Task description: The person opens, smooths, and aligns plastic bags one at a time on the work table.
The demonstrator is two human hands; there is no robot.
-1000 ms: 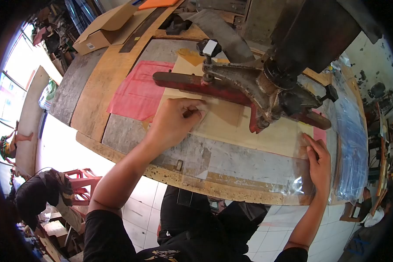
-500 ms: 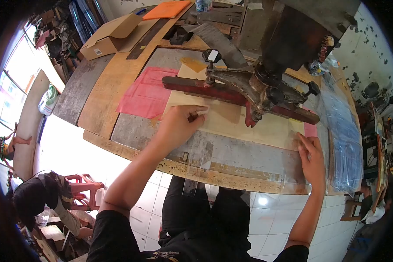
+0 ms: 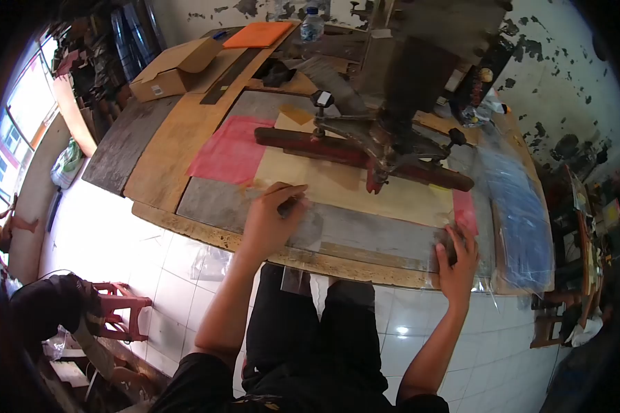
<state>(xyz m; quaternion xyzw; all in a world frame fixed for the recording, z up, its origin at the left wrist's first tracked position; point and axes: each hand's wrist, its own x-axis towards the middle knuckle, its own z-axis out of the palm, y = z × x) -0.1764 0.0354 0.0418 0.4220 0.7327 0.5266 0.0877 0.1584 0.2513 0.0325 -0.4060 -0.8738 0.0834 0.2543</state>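
Your left hand [image 3: 267,221] curls, right hand [image 3: 459,270] spreads, grips unclear; uneven tugging could skew paper [image 3: 393,206] beyond your fingertips [image 3: 455,241].

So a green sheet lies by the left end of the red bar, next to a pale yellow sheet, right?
Not green: the head view shows a pink sheet by the left end of the red bar, next to the pale yellow sheet.

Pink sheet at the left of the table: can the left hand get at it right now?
Likely yes: the left hand sits just off the near right corner of the pink sheet, with nothing tall seeming to stand between. The machine's bar overhangs only the sheet's right side.
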